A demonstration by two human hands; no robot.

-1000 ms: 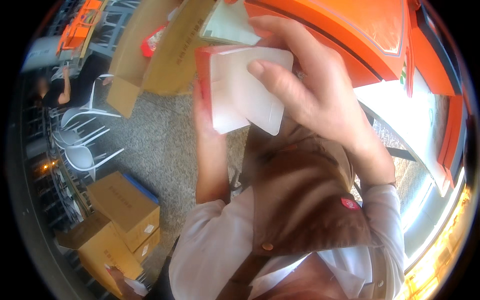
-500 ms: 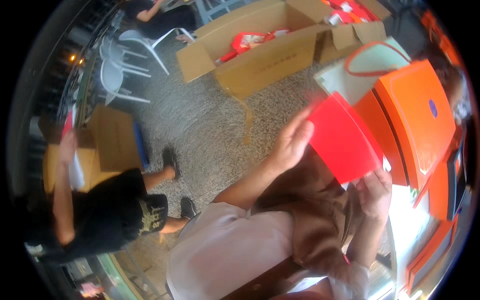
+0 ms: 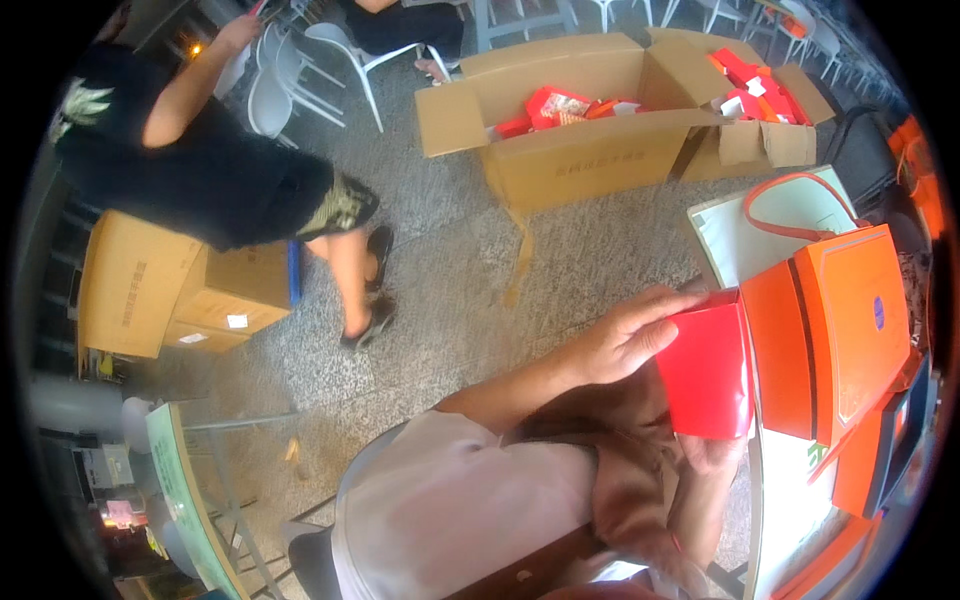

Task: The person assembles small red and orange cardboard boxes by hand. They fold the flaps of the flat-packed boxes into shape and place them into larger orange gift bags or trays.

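A glossy red cardboard box [image 3: 701,375] is held between my two hands, tilted, with one broad face and a narrower side showing. My left hand [image 3: 640,335] grips its upper left edge, thumb on the near face and fingers along the top. Under the lower end sits my right hand [image 3: 708,452], closed around it, with most of its fingers hidden behind the box. Just right of the red box stands a large orange gift box [image 3: 840,325] with a small purple emblem and a red-orange handle [image 3: 770,195] nearby.
Open brown cartons [image 3: 600,165] with red and orange packaging stand on the floor ahead. Another person in dark clothes [image 3: 200,160] stands at left beside stacked cartons [image 3: 215,285]. White chairs [image 3: 350,60] are behind. A pale table [image 3: 785,490] lies at my right with more orange boxes.
My hands have turned the red box so that a side face now shows, and lowered it slightly. The view has shifted; the other person now appears higher up and stands more upright.
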